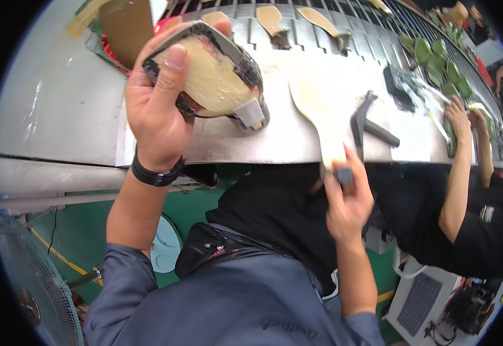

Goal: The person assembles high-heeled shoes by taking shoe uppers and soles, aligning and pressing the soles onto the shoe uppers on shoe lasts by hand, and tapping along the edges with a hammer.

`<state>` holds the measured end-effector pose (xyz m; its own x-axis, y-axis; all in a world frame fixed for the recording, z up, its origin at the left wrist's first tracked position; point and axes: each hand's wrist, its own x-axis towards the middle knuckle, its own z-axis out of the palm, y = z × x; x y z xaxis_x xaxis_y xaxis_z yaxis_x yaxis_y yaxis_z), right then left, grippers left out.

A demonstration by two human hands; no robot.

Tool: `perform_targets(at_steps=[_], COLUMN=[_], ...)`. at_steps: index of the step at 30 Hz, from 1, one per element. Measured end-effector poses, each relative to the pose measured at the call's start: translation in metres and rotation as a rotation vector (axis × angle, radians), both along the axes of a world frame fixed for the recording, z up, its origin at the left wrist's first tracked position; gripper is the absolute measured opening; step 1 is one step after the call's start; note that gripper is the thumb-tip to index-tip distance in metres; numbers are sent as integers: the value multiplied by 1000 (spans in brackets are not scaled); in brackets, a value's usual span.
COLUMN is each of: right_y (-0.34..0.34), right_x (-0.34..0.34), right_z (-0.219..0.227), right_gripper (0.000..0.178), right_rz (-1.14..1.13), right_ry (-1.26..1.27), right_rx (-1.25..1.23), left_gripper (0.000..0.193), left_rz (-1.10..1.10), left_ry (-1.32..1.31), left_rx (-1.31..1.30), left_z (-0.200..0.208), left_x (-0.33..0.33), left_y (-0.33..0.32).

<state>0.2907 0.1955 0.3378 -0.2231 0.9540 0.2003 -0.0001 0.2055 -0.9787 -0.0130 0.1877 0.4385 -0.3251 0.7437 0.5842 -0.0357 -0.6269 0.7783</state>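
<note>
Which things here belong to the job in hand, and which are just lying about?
Likely in the job:
black-rimmed cream object, in the left hand
pale paddle-shaped piece, in the right hand
similar pieces beyond

Likely just lying about:
hammer, unheld on the bench
blue fan
turquoise stool

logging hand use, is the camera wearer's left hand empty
No, the left hand grips a dark-edged object, thumb over its pale cream face.

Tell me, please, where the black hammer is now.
In the head view, the black hammer lies on the worktable right of centre, just beyond the right hand and right of the pale sole-shaped piece.
</note>
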Motion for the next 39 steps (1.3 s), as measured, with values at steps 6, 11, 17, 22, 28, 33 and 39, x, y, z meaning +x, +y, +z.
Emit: perform_targets(at_steps=[6,11,17,22,28,33,39], right_y=[-52,-13,-4,-11,-2,-4,-7], right_x=[38,11,-1,-46,-56,-54,-57], right_z=[-14,-14,44,109,111,113,116], right_gripper=[45,32,31,29,35,36,35], right_rz=[155,203,280,433,489,499,488], right_ry=[535,357,409,373,277,218,287], right_rx=[-609,-636,-278,-211,-242,-214,-256], left_gripper=[33,41,38,34,67,83,74], left_rz=[-161,-276,-394,-425,-574,-498,-487], left_ry=[-234,-194,-185,-62,-196,-109,-110], left_rx=[-20,-161,-198,-177,-132,-192,-150], left_z=[12,31,27,30,19,28,23], left_x=[1,22,35,54,48,55,55], left_y=[10,25,31,24,14,3,3])
